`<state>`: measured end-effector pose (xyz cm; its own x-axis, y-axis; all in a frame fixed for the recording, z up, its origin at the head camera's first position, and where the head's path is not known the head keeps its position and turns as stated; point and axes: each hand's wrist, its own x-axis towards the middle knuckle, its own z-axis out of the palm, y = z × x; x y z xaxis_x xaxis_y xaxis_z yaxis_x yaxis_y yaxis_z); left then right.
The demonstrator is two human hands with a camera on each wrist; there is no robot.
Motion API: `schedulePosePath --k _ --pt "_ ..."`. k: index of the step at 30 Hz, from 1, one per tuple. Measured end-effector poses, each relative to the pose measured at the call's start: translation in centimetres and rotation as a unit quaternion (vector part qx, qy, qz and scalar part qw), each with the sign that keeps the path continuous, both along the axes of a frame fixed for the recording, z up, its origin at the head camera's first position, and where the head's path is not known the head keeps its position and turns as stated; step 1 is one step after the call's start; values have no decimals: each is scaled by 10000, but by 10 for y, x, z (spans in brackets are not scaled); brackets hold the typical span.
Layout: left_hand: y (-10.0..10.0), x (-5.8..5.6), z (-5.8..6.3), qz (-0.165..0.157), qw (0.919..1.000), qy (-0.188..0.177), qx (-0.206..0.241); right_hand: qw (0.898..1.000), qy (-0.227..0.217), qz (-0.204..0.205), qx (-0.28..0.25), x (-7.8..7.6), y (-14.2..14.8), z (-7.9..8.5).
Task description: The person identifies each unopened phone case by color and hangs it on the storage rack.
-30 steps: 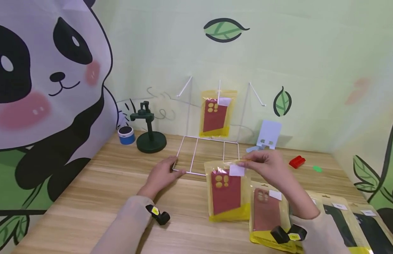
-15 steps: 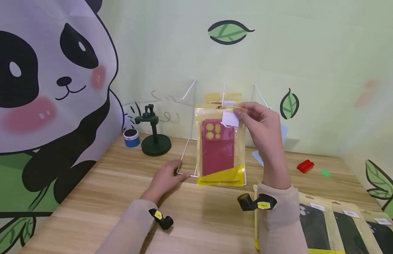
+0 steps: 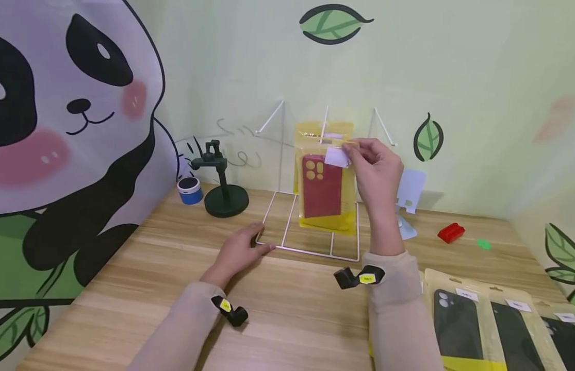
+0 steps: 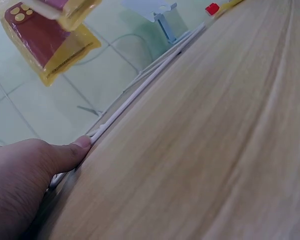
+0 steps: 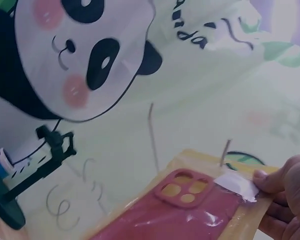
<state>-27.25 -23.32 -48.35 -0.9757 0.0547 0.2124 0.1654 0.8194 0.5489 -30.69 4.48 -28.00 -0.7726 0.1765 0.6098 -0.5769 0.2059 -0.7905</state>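
My right hand (image 3: 377, 167) pinches the top right edge of a yellow-edged clear pouch (image 3: 322, 221) with a dark red phone case (image 5: 160, 220) inside. A white label (image 3: 337, 156) sits near the pinching fingers. The pouch hangs upright in front of a second pouch (image 3: 306, 127), which is on the middle arm of a white wire display rack (image 3: 315, 252) and mostly hidden. In the right wrist view the tip of that arm (image 5: 225, 152) shows just above the pouch's top edge. My left hand (image 3: 238, 252) holds the rack's front left corner, its thumb (image 4: 72, 154) on the front bar.
The rack's left arm (image 3: 270, 117) and right arm (image 3: 384, 127) hold nothing. A dark green stand (image 3: 224, 198) and a blue-white round container (image 3: 190, 191) are at left. A light blue phone stand (image 3: 411, 188), red piece (image 3: 451, 233) and several pouches with dark cases (image 3: 456, 322) are at right.
My right hand has lifted the pouch from the table at front right, up and forward to the rack's middle arm. My left hand has stayed at the rack's corner.
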Motion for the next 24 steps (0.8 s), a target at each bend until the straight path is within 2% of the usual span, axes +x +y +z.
schedulePosePath --k 11,24 --pt "0 -1 0 36 10000 -55 32 9963 64 -485 701 -10 -15 -10" --pt "0 0 1 20 9999 -132 -13 9984 61 -336 443 -10 -14 -14"
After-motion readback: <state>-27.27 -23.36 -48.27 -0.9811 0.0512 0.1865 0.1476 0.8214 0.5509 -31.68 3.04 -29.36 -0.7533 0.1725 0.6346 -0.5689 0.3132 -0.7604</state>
